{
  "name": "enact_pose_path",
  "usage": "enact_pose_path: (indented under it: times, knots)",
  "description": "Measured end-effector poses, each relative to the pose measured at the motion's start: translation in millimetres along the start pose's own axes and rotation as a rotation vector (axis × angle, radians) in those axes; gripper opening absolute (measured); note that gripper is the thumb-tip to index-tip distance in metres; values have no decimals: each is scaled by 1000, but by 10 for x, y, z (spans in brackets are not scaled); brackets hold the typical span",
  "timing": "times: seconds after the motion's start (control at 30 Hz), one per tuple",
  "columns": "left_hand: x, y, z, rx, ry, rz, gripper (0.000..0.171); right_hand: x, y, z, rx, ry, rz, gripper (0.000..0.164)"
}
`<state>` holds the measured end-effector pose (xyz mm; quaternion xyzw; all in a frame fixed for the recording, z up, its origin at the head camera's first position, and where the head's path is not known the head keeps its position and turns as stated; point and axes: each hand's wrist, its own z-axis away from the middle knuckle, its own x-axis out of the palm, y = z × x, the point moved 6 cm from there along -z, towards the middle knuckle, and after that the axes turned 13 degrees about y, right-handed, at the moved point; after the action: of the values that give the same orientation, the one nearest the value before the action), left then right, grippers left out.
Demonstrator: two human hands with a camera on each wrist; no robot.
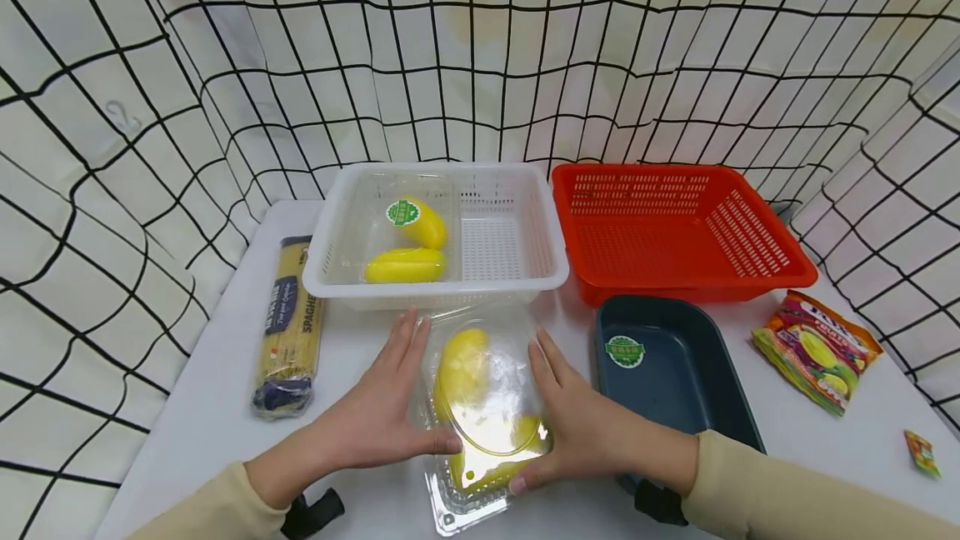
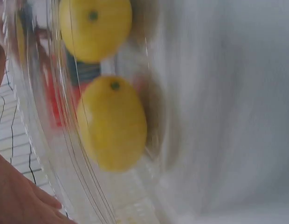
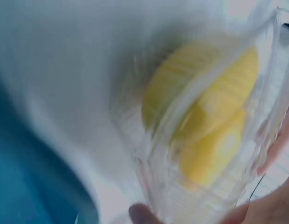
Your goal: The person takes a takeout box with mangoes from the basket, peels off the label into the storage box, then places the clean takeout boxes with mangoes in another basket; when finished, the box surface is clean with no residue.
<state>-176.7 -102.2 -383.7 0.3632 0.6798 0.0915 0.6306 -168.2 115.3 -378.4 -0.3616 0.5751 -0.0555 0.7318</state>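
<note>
Both hands grip a clear plastic clamshell box (image 1: 480, 390) at the front middle of the white table, its lid down over several yellow fruits (image 1: 465, 365). My left hand (image 1: 382, 407) holds the box's left side, with the thumb over the lid. On the opposite side my right hand (image 1: 577, 415) has its fingers along the edge and its thumb at the near right corner. Through the clear wall, yellow fruits (image 2: 112, 123) show in the left wrist view. Blurred yellow fruit (image 3: 205, 102) fills the box in the right wrist view.
Behind stands a white basket (image 1: 510, 286) holding another clear box of yellow fruits (image 1: 405, 265), beside a red basket (image 1: 690, 286). A spaghetti pack (image 1: 292, 323) lies left. Right are a dark blue tray (image 1: 675, 357), a candy bag (image 1: 817, 352) and a small wrapped candy (image 1: 921, 452). Black netting surrounds the table.
</note>
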Motion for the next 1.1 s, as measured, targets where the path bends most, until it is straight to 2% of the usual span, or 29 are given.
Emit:
enact_pose_path:
  times: [0.1,0.17,0.3,0.4,0.53,0.63,0.87,1.1]
  knots:
    - [36,59,43,3,8,-38,139,40,-42,43,38,61,7,144]
    - [49,86,61,14,-12,-65,142,68,-56,74,64,83,24,143]
    - [68,105,74,30,-78,-102,148,93,-51,122,74,88,63,139]
    - [68,99,61,34,-104,-124,150,66,-24,111,62,92,32,135]
    - [61,94,42,48,-121,-133,151,1,71,55,81,110,-51,129]
    - [62,73,42,51,-132,-128,151,-31,162,4,131,115,-131,127]
    - [86,-9,60,33,-135,-115,154,8,271,-58,225,68,-337,121]
    - [53,-27,97,61,-104,-79,154,99,316,11,379,40,-449,124]
